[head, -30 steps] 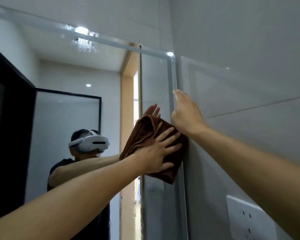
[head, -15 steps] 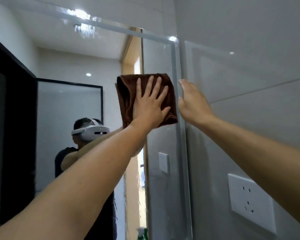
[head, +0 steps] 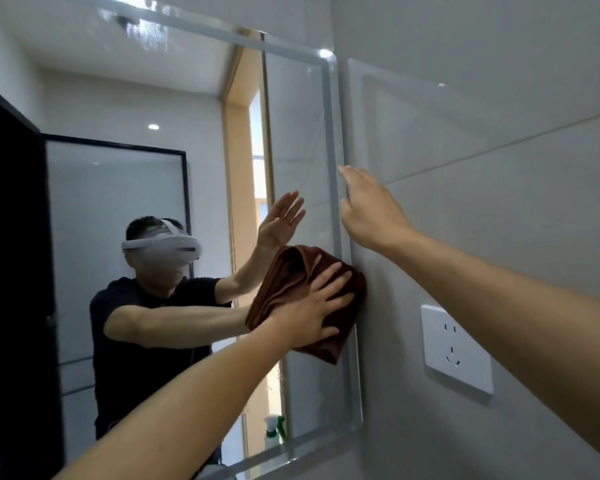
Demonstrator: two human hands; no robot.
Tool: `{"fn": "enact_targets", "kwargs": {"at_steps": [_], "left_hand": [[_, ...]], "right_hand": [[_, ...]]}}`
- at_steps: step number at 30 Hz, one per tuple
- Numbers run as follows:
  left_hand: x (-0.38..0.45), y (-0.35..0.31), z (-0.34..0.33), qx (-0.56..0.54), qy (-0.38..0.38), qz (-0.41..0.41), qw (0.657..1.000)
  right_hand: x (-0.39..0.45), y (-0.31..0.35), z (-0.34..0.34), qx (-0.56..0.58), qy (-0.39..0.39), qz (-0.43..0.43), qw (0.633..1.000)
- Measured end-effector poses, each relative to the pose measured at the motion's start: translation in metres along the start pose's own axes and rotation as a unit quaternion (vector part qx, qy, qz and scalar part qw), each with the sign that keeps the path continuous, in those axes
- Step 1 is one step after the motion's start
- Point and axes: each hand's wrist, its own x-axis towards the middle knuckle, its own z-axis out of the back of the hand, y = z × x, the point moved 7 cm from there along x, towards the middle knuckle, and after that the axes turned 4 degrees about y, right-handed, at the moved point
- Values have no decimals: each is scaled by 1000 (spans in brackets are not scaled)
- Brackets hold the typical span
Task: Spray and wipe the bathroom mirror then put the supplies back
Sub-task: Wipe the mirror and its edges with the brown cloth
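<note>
A brown cloth [head: 291,282] is pressed flat against the bathroom mirror [head: 298,133] near its right edge, at mid height. My left hand [head: 312,310] lies spread on the cloth, holding it to the glass. My right hand [head: 371,213] rests on the mirror's right edge just above the cloth, fingers extended, holding nothing. A spray bottle with a green trigger [head: 275,430] shows only as a reflection low in the mirror. The mirror also reflects a person wearing a white headset.
A grey tiled wall [head: 482,98] runs along the right side, with a white socket plate [head: 456,348] below my right forearm. A dark door frame [head: 11,271] fills the left edge. The mirror's bottom edge sits near the lower frame.
My left hand has swept the cloth down along the mirror's right edge, from upper height to mid height. My right hand stays on the mirror's edge.
</note>
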Motion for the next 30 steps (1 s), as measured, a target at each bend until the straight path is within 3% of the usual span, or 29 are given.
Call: {"fn": "enact_targets", "kwargs": {"at_steps": [2, 6, 10, 14, 17, 21, 23, 26, 30], "left_hand": [[15, 40, 26, 7, -18, 24, 1000], [32, 113, 81, 59, -55, 155, 985], [25, 84, 76, 48, -120, 226, 965], [6, -15, 4, -30, -103, 125, 986], [-23, -72, -48, -46, -19, 40, 998], [-40, -75, -57, -37, 38, -70, 996], [-39, -60, -43, -43, 28, -92, 994], [-24, -7, -4, -36, -31, -30, 998], [-7, 70, 57, -12, -94, 165, 982]], "right_hand": [[-3, -1, -1, -3, 2, 7, 1000], [-12, -11, -11, 4, 8, 3, 1000], [-29, -28, -24, 8, 22, -23, 999], [-44, -42, -29, 6, 34, -45, 998], [-56, -49, -29, 8, 43, -55, 998], [-71, -52, -33, 7, 58, -53, 997], [-77, -53, -33, 4, 64, -52, 997], [-79, -51, -30, -6, 66, -36, 997], [-77, -50, -35, -5, 69, -29, 997]]}}
